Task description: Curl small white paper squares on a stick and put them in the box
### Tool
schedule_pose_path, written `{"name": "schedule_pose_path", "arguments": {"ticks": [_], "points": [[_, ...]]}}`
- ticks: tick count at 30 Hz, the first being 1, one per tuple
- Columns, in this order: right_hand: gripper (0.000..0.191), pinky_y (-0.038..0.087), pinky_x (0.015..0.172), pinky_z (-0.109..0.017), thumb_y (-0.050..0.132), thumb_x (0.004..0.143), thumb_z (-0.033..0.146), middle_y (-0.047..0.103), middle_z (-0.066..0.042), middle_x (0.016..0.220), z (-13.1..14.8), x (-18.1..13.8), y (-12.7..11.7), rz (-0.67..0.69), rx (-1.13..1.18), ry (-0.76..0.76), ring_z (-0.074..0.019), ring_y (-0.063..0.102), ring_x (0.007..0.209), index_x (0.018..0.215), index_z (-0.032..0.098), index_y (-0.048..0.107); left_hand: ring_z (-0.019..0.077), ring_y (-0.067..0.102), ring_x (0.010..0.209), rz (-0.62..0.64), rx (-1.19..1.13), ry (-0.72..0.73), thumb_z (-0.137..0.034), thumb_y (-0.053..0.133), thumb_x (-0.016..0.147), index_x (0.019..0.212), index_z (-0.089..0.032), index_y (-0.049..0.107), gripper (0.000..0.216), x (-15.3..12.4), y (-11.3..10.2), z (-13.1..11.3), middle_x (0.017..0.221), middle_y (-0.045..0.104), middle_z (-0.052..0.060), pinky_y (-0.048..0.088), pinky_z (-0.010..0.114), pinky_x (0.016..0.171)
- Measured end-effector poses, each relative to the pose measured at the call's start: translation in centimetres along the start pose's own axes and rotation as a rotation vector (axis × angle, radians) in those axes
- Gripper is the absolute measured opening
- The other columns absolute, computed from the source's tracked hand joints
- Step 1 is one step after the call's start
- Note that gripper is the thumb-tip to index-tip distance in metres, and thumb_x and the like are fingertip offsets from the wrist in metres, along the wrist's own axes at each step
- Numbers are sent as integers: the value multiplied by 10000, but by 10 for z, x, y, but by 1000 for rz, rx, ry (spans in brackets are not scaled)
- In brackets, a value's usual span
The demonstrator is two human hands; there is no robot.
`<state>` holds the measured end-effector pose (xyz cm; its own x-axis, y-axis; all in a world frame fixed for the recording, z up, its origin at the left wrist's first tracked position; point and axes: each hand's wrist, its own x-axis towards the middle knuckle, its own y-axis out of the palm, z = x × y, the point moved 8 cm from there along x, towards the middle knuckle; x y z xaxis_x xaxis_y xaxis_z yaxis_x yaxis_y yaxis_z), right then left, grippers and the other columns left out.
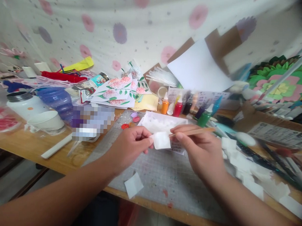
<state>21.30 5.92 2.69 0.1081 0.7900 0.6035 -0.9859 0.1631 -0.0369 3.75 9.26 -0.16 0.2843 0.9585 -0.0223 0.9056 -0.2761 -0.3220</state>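
Over a grey cutting mat (pixel 148 174), a small white paper square (pixel 162 141) is held up between my two hands. My left hand (pixel 129 142) pinches its left edge between thumb and fingers. In my right hand (pixel 204 148) lies a thin wooden stick (pixel 201 131), gripped like a pen, its tip close to the square's upper right corner. Whether the right fingers also touch the paper I cannot tell. Just behind stands an open white box (pixel 150 118) with white pieces in it. Another white square (pixel 134 185) rests near the mat's front edge.
Paint bottles (pixel 177 107) line the back of the mat. Loose white squares (pixel 248 170) and brushes lie at right, beside a cardboard box (pixel 273 126). Red paint (pixel 124 126) spots the mat's upper left. Further left are a paper cup (pixel 47 121) and a white bottle (pixel 26 104).
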Motion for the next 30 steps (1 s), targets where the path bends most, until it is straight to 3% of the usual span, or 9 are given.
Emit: {"name": "schedule_pose_path", "arguments": {"ticks": [6, 11, 14, 17, 20, 22, 24, 27, 30], "points": [[78, 601, 658, -306, 703, 803, 200, 736, -25, 808, -17, 1, -13, -160, 96, 124, -154, 692, 729, 725, 197, 703, 106, 511, 564, -78, -46, 48, -228, 595, 766, 663, -174, 575, 118, 15, -12, 5, 630, 600, -35, 412, 255, 613], [74, 611, 629, -292, 712, 799, 216, 735, -27, 821, -21, 0, -15, -193, 139, 155, -137, 689, 680, 730, 191, 699, 94, 466, 474, -167, -39, 2, -275, 615, 751, 710, -182, 586, 106, 23, -21, 15, 587, 584, -41, 356, 224, 486], [71, 603, 640, -295, 708, 804, 218, 732, -26, 806, -23, -2, -12, -163, 168, 144, -147, 687, 718, 736, 199, 702, 98, 423, 414, -177, -32, -44, -321, 620, 773, 1054, -190, 635, 310, 25, -23, 18, 530, 569, -57, 307, 216, 423], [85, 588, 657, -294, 705, 805, 191, 729, -18, 786, -22, -3, -7, -130, 214, 124, -151, 686, 748, 722, 209, 704, 97, 421, 430, -182, -35, -16, -325, 615, 805, 1297, -212, 525, 512, 22, -21, 12, 586, 592, -57, 319, 217, 429], [104, 577, 676, -296, 700, 807, 164, 721, 0, 764, -19, -4, -2, -96, 277, 106, -148, 685, 753, 729, 231, 721, 102, 526, 591, -182, -96, 104, -295, 645, 804, 1153, -204, 576, 367, 13, -17, -3, 743, 625, -32, 416, 222, 560], [103, 574, 696, -311, 700, 808, 167, 723, -3, 777, -17, -5, 1, -69, 296, 104, -157, 685, 770, 740, 238, 732, 125, 591, 770, -116, -161, 124, -283, 679, 788, 1042, -187, 577, 290, 7, -8, -7, 875, 653, -2, 456, 240, 697], [93, 568, 715, -322, 700, 811, 177, 730, -14, 804, -17, -6, 3, -45, 298, 112, -170, 685, 809, 756, 240, 741, 147, 608, 867, -5, -255, 70, -286, 692, 788, 1009, -176, 570, 276, 2, 5, -4, 953, 666, 26, 467, 271, 778], [109, 554, 742, -316, 695, 818, 165, 736, -17, 844, -17, -8, 4, -21, 309, 117, -173, 675, 869, 787, 252, 752, 147, 594, 837, 152, -416, -35, -292, 675, 810, 956, -150, 608, 215, -4, 25, 2, 918, 653, 41, 479, 297, 789], [158, 547, 772, -310, 676, 830, 128, 734, -11, 839, -14, -9, 7, 17, 323, 88, -167, 665, 900, 813, 261, 760, 133, 556, 809, 214, -545, -108, -283, 670, 821, 848, -139, 639, 150, -7, 34, 7, 885, 625, 39, 486, 285, 765]]}}
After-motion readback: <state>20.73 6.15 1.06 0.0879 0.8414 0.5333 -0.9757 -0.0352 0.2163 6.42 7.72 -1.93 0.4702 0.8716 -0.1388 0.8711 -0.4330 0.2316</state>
